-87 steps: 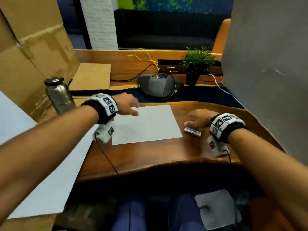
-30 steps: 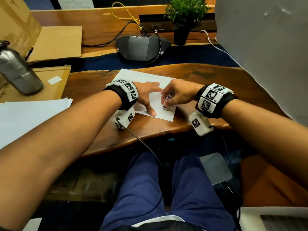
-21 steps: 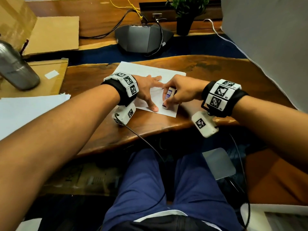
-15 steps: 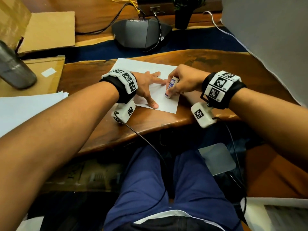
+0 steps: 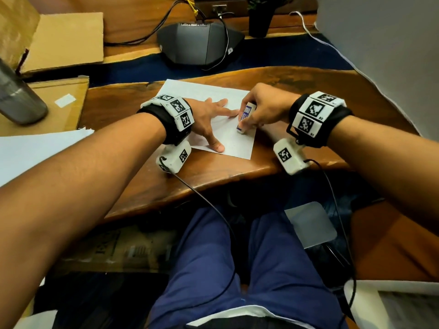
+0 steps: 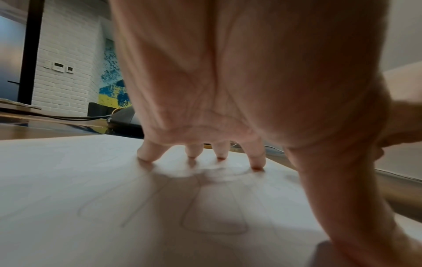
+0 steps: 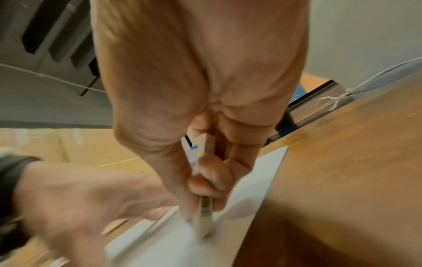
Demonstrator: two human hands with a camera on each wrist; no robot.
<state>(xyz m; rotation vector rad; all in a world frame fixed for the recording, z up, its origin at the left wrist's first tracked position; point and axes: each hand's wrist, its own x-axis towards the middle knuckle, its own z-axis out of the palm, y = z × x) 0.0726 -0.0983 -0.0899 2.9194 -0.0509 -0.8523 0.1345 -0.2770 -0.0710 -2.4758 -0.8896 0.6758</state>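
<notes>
The right hand [image 5: 266, 108] pinches a white eraser [image 5: 245, 117] between thumb and fingers, its lower end pressed on the sheet of paper [image 5: 237, 148], which lies near the front edge of the wooden desk [image 5: 213, 179]. At 9 o'clock of the eraser, the left hand [image 5: 206, 119] lies spread, its 4 fingertips [image 6: 256, 162] and thumb pressing the sheet flat. A grey speakerphone [image 5: 199, 41] sits at 12 o'clock.

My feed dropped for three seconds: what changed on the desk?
The right hand picked the eraser up off the desk and now presses its end on the paper. The left hand moved from the paper's far corner to lie flat on it. Bottle and speaker stayed put.
</notes>
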